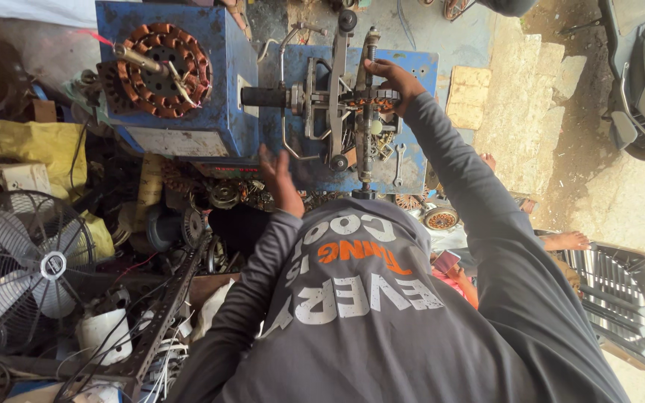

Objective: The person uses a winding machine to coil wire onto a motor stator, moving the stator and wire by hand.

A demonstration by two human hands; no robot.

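A: Head view, and it reads upside down: your grey long-sleeved shirt (382,313) fills the bottom, and both arms run up toward the blue winding machine (352,119). Where do your hands sit?

B: Your right hand (391,80) is up on the metal winding frame (341,97), fingers curled over the top of the upright threaded rod (368,104) beside the copper-wound part at its middle. It grips there, closed on the frame.

A: And your left?

B: Your left hand (281,179) hangs lower, in front of the machine's blue face, just under the black crank handle (264,97). The fingers are spread and loose, and it holds nothing. You cannot tell from here whether it touches the panel.

A: So where is the thing you are working on?

B: The winding frame stands out from the blue panel, between your two hands, with the crank handle sticking out to its left. Small wrenches (399,160) hang on the panel below your right hand.

A: What lies around you?

B: To the left, a blue box (222,112) carries a round stator with copper coils (162,71). Below it there is a heap of motor parts, a wire-caged fan (27,269) and a white pot (106,332). Off to the right, a grey metal grille (621,298) rests on the concrete ground.
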